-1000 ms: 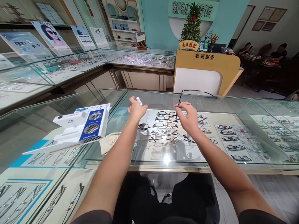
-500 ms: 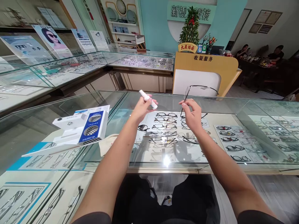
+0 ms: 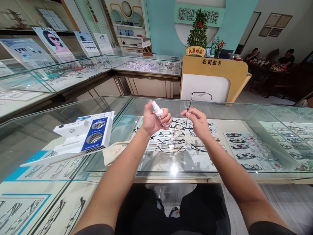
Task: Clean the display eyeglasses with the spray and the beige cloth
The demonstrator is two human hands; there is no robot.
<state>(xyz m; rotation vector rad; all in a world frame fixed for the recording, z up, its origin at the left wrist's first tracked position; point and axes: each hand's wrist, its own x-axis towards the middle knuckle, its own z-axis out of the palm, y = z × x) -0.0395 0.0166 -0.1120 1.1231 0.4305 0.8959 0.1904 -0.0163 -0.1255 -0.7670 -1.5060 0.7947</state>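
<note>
The glasses (image 3: 189, 101) are up in the air over the far edge of the counter (image 3: 129, 112), pinched by a dark, slender part of the frame between the thumb and fingers of the right hand (image 3: 199, 123); the left hand (image 3: 151, 120) is closed round a small white bottle (image 3: 157, 111), fingers wrapped about its lower part, thumb beside its top; bottle and glasses are near each other but apart. The step in hand looks to be readying the bottle beside the glasses; its top leans left, away from the lens, so spraying from here would call for turning it about, with a light, steady pinch on the frame; whether a cap is on, I cannot tell.

The frame is thin and wiry, the lens clear; the bottle is smooth, probably plastic; under the counter's shiny glass lie rows of spectacles (image 3: 171, 141); left of them, a limp cream pouch (image 3: 114, 151), apparently cloth, and a stiff, angular blue-and-white box (image 3: 96, 133).
</note>
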